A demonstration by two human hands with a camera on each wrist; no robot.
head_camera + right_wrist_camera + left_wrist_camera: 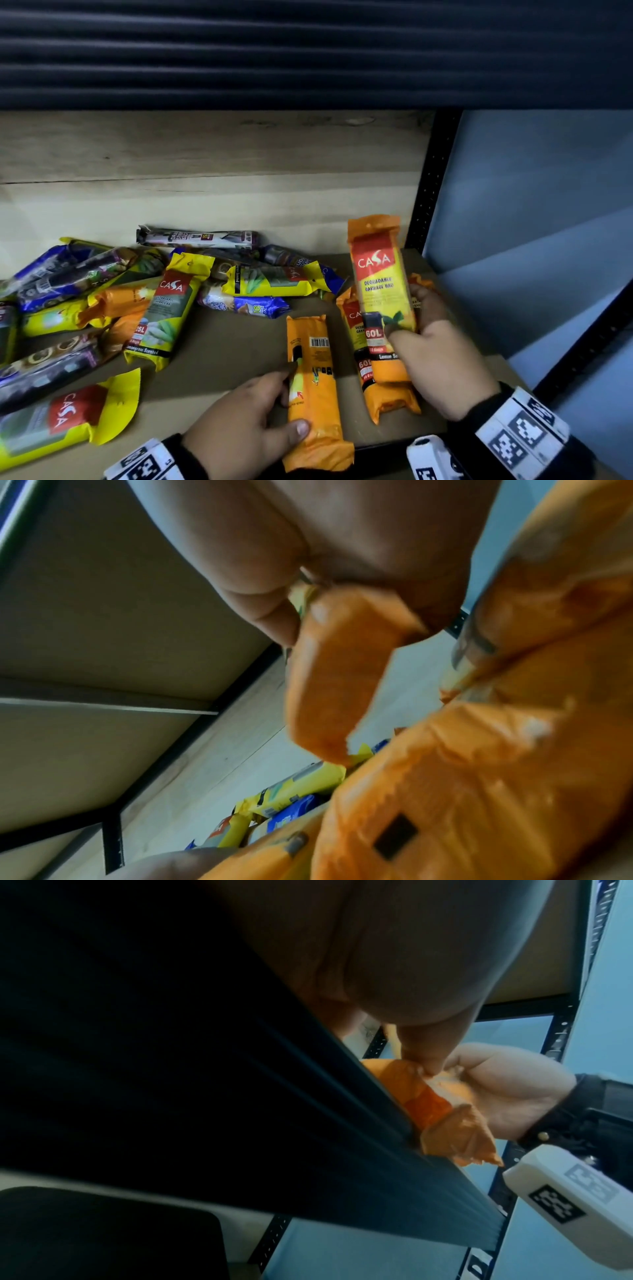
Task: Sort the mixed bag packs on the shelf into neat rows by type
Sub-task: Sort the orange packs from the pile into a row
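The right hand is gripping the raised orange pack, long axis upright, above the lying orange pack; the left hand is clasping the back-up orange pack left of it.

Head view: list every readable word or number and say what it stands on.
"CASA", "DEGRADABLE GARBAGE BAG", "60L": tall orange plastic pack in the right hand's grip.
"CASA", "25L": yellow plastic pack in the pile.
"CASA": yellow plastic pack at the front left.
Barcode, small print on the orange pack held by the left hand: unreadable.
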